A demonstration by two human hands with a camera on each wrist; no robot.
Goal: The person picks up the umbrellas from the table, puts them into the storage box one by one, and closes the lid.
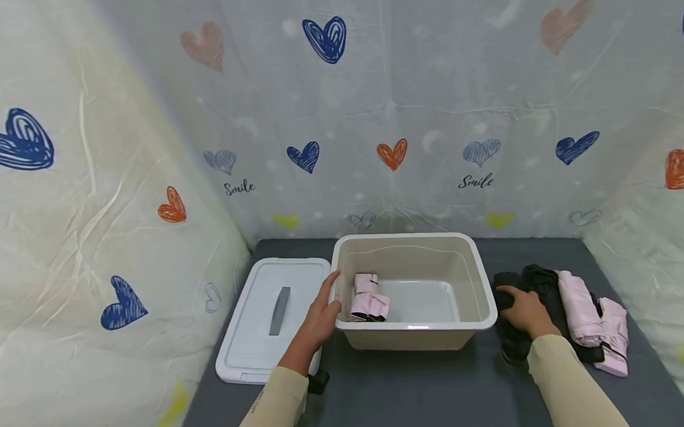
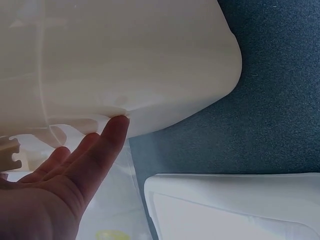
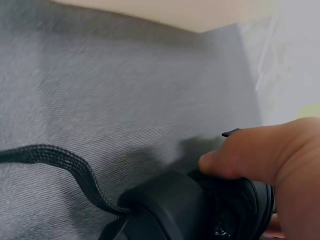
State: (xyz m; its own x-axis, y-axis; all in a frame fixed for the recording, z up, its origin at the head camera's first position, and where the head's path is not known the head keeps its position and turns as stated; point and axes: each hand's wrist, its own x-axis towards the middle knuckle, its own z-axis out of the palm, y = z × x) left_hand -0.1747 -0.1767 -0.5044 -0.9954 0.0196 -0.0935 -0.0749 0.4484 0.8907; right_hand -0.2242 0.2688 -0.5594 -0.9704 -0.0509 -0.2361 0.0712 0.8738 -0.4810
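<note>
My left hand [image 1: 321,311] rests against the left side of a beige plastic storage box [image 1: 411,338]. In the left wrist view its fingers [image 2: 102,155] lie straight along the box's outer wall, near the rim. A pink folded umbrella [image 1: 369,297] with dark edges lies inside the box, at its left. To the right of the box, my right hand [image 1: 528,312] grips a black folded umbrella [image 3: 170,207]. Its thumb lies on the dark fabric, beside a smooth black end with a braided wrist cord [image 3: 75,165]. Part of this umbrella is hidden under the hand.
The box's white lid [image 1: 250,342], with a grey handle [image 1: 280,311], lies left of it. Beyond my right hand are another black bundle [image 1: 539,279] and two pink rolled ones [image 1: 579,306]. Everything stands on a dark grey surface [image 1: 405,393], with a heart-printed curtain [image 1: 350,112] around it.
</note>
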